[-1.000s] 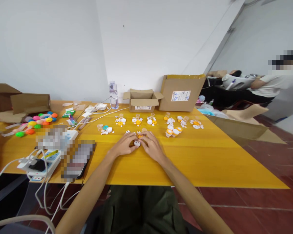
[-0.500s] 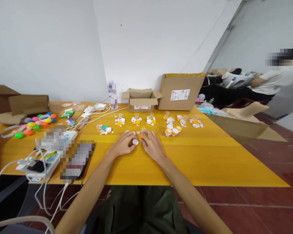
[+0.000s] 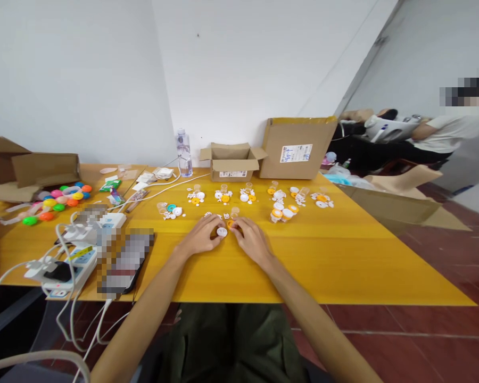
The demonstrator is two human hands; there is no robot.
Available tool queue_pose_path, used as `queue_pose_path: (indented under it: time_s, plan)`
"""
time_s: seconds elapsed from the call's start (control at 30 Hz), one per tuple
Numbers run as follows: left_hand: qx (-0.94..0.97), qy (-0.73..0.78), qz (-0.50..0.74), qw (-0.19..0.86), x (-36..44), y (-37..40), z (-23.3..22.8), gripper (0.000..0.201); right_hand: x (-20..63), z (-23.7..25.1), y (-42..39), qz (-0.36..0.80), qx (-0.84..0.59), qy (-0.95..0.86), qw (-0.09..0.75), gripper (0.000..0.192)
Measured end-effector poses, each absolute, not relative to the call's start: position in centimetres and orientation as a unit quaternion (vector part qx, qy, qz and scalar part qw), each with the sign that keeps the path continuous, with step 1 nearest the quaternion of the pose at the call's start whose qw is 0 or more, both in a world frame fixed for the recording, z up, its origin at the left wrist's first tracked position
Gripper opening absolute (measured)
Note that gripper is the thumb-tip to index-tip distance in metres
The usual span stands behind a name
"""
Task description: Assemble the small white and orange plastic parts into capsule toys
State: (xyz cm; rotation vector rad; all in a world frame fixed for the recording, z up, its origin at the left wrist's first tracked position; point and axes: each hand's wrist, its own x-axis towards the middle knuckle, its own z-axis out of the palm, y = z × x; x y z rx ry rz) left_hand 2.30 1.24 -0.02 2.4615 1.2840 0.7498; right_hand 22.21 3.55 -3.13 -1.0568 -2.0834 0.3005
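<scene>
1. Fingers of our left hand [image 3: 201,238] pinch a small white round cap [image 3: 222,232], which sits on the yellow table [image 3: 343,255] between both hands; the fingers of our right hand [image 3: 252,240] curl together over a small orange piece [image 3: 230,224] just at 1 o'clock of the cap.
2. Against the frame half a second earlier, our hands barely shift; the right fingertips draw slightly closer to the cap, and the view tips a little.
3. We see the cap as smooth, disc-shaped plastic; the tabletop is glossy, flat and wood-grained.
4. At 12 o'clock of our hands lie clusters of tiny white and orange plastic parts [image 3: 281,210], rounded and button-like.
5. Farther at 12 o'clock stands an open cardboard box [image 3: 232,162], matte and square-edged, with a clear water bottle [image 3: 183,154] at its 9 o'clock.
6. At 9 o'clock a white power strip [image 3: 69,263] trails smooth cables.
</scene>
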Motion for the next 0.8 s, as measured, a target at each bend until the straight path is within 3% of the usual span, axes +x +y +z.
queue_pose_path:
  time_s: [0.2,0.37,0.57,0.8]
  plan:
    - [0.846,0.441,0.26,0.146,2.25,1.23,0.13,0.014,22.2,-3.01,3.82,0.296,-0.428,-0.726,0.45,0.017]
    - [0.844,0.439,0.266,0.154,2.25,1.25,0.04,0.014,22.19,-3.14,4.08,0.357,-0.421,-0.678,0.486,0.026]
    - [0.841,0.428,0.288,0.162,2.35,1.27,-0.05,0.015,22.34,-3.35,3.69,0.244,-0.437,-0.741,0.448,0.011]
    - [0.844,0.418,0.293,0.164,2.41,1.4,-0.1,0.013,22.39,-3.13,3.21,0.15,-0.434,-0.794,0.399,0.015]
